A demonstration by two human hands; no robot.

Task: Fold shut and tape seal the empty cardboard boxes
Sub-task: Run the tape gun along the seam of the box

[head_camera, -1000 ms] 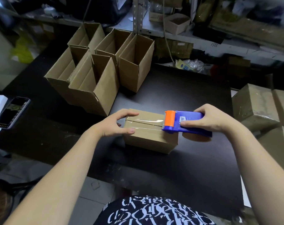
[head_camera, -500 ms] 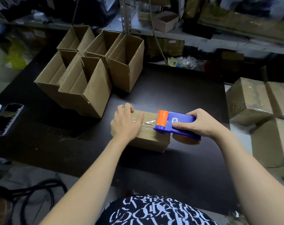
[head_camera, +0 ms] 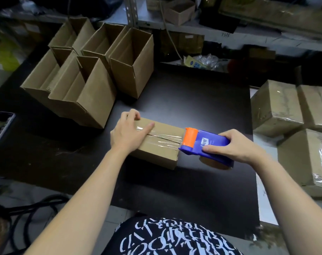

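Note:
A small closed cardboard box (head_camera: 160, 153) lies on the black table (head_camera: 193, 100) in front of me. Clear tape (head_camera: 164, 139) runs along its top seam. My left hand (head_camera: 129, 133) lies flat on the box's left end, fingers straight, pressing it down. My right hand (head_camera: 232, 146) grips a blue tape dispenser (head_camera: 208, 144) with an orange roller, its head sitting at the box's right top edge. The brown tape roll shows under the dispenser.
Several open empty cardboard boxes (head_camera: 86, 70) stand at the table's back left. Taped boxes (head_camera: 292, 115) are stacked on the right. A phone (head_camera: 1, 126) lies at the left edge. Shelves with clutter run along the back.
My left hand moved from the box's left edge onto its top and now presses flat there. The dispenser stayed near the box's right end, drawn slightly rightward, with tape stretched over the seam.

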